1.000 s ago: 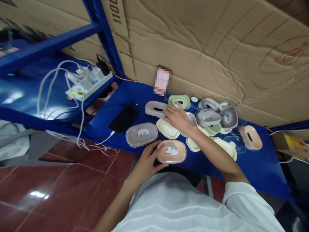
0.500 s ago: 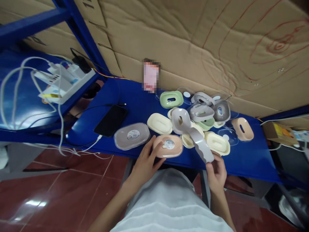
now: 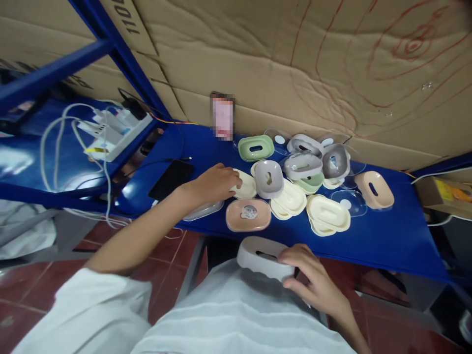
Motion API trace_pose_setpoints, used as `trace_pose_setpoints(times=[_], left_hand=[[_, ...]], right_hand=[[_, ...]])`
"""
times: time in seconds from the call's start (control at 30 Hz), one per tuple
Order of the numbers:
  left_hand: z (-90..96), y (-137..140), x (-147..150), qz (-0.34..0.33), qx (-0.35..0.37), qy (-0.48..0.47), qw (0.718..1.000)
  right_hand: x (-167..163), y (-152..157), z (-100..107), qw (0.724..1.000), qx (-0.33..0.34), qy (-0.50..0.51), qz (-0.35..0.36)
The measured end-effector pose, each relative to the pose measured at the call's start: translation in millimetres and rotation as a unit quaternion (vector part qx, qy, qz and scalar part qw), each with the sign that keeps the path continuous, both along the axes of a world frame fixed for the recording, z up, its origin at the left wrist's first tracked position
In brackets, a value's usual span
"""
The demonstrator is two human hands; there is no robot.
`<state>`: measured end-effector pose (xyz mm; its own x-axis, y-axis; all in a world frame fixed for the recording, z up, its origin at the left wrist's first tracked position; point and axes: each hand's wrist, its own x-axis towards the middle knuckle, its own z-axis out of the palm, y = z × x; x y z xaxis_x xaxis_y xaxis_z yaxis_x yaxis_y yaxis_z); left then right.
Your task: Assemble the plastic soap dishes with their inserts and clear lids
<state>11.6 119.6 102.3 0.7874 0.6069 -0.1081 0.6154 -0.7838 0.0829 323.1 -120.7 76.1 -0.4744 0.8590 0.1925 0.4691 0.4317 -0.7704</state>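
My right hand [image 3: 308, 275] holds a grey soap dish shell [image 3: 254, 255] by its right end, just off the table's front edge and over my lap. The shell has a slot in it and a wavy lower rim. My left hand [image 3: 219, 183] reaches to a cream oval soap dish tray [image 3: 248, 187], fingers curled at its left edge. In front of that tray lies a peach soap dish [image 3: 236, 223] with a round label. A lidded grey soap dish [image 3: 206, 210] is partly covered by my left forearm.
Grey soap dish parts [image 3: 303, 166], stacked cream trays [image 3: 328, 214], a green dish [image 3: 254, 148], a peach shell [image 3: 374, 191] and clear lids [image 3: 352, 202] crowd the blue table [image 3: 387, 241]. At left are a black phone [image 3: 171, 179] and a power strip [image 3: 129, 135] with cables.
My right hand has drawn the grey shell left and down toward my lap, turning it. My left hand has left the peach soap dish and moved up to the cream tray.
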Motion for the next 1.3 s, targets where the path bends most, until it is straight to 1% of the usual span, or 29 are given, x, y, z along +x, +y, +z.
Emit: trace_pose_setpoints(times=[0.07, 0.13, 0.23, 0.3, 0.37, 0.5, 0.57, 0.63, 0.67, 0.73, 0.77, 0.83, 0.9, 0.93, 0.97, 1.03, 1.1, 1.13, 1.17, 1.23, 1.27, 1.3], left_hand=[[-8.6, 11.3, 17.2, -0.014, -0.011, 0.051, 0.999], [-15.9, 12.7, 26.7, -0.025, 0.006, 0.069, 0.997], [-19.3, 10.3, 24.5, -0.054, 0.039, 0.060, 0.996], [-16.2, 10.7, 15.6, -0.062, 0.052, 0.040, 0.996], [-9.4, 12.2, 3.5, -0.052, 0.063, 0.008, 0.997], [11.9, 8.5, -22.4, -0.014, 0.069, -0.079, 0.994], [24.2, -1.2, -32.1, 0.005, 0.082, -0.134, 0.988], [34.6, -18.2, -37.5, 0.014, 0.101, -0.177, 0.979], [37.8, -29.6, -38.5, 0.016, 0.108, -0.190, 0.976], [38.1, -57.6, -37.4, 0.019, 0.119, -0.199, 0.973], [34.3, -73.6, -35.4, 0.013, 0.115, -0.200, 0.973], [18.6, -106.6, -29.0, -0.012, 0.084, -0.207, 0.975], [-5.2, -135.9, -19.4, -0.027, 0.034, -0.202, 0.978], [-18.6, -147.6, -13.5, -0.031, 0.020, -0.207, 0.978], [-32.1, -156.8, -7.3, -0.024, 0.012, -0.211, 0.977], [-57.3, -167.9, 4.8, -0.019, 0.018, -0.218, 0.976], [-77.8, -171.7, 13.4, 0.013, 0.063, -0.261, 0.963], [-85.8, -172.0, 15.5, 0.044, 0.101, -0.297, 0.948], [-92.2, -171.7, 15.8, 0.073, 0.139, -0.338, 0.928], [-100.2, -170.2, 12.1, 0.113, 0.198, -0.403, 0.886], [-102.0, -169.1, 8.6, 0.120, 0.211, -0.419, 0.875], [-102.7, -167.8, 4.7, 0.122, 0.213, -0.418, 0.875]], right_hand=[[-8.1, 1.8, -0.8, 1.000, 0.008, -0.018, 0.000], [-15.8, 4.1, -2.9, 1.000, 0.016, -0.020, -0.004], [-21.2, 8.3, -7.3, 1.000, 0.024, -0.007, -0.010], [-21.5, 12.2, -10.8, 0.999, 0.029, -0.001, -0.014], [-22.1, 18.6, -14.3, 0.999, 0.034, -0.001, -0.020], [-29.3, 41.8, -20.9, 0.997, 0.064, -0.001, -0.047], [-32.8, 54.6, -24.0, 0.996, 0.074, 0.002, -0.059], [-31.6, 62.1, -27.6, 0.995, 0.065, 0.013, -0.073], [-28.5, 62.7, -29.6, 0.994, 0.054, 0.020, -0.088], [-17.3, 57.1, -33.7, 0.988, 0.027, 0.042, -0.145], [-10.0, 51.4, -35.7, 0.982, 0.011, 0.052, -0.182], [4.8, 37.2, -38.6, 0.966, -0.018, 0.064, -0.252], [14.9, 23.9, -39.7, 0.953, -0.034, 0.065, -0.294], [16.8, 19.0, -39.6, 0.952, -0.034, 0.064, -0.299], [16.4, 15.8, -39.2, 0.954, -0.026, 0.063, -0.293], [9.6, 14.5, -38.1, 0.968, 0.006, 0.050, -0.244], [-1.8, 18.6, -36.9, 0.985, 0.046, 0.018, -0.166], [-7.8, 21.7, -36.5, 0.989, 0.066, -0.002, -0.129], [-13.5, 25.0, -36.1, 0.991, 0.083, -0.022, -0.100], [-23.1, 31.2, -36.1, 0.990, 0.114, -0.053, -0.065], [-27.2, 33.7, -36.8, 0.988, 0.129, -0.067, -0.055], [-31.1, 35.8, -38.3, 0.985, 0.142, -0.083, -0.044]])
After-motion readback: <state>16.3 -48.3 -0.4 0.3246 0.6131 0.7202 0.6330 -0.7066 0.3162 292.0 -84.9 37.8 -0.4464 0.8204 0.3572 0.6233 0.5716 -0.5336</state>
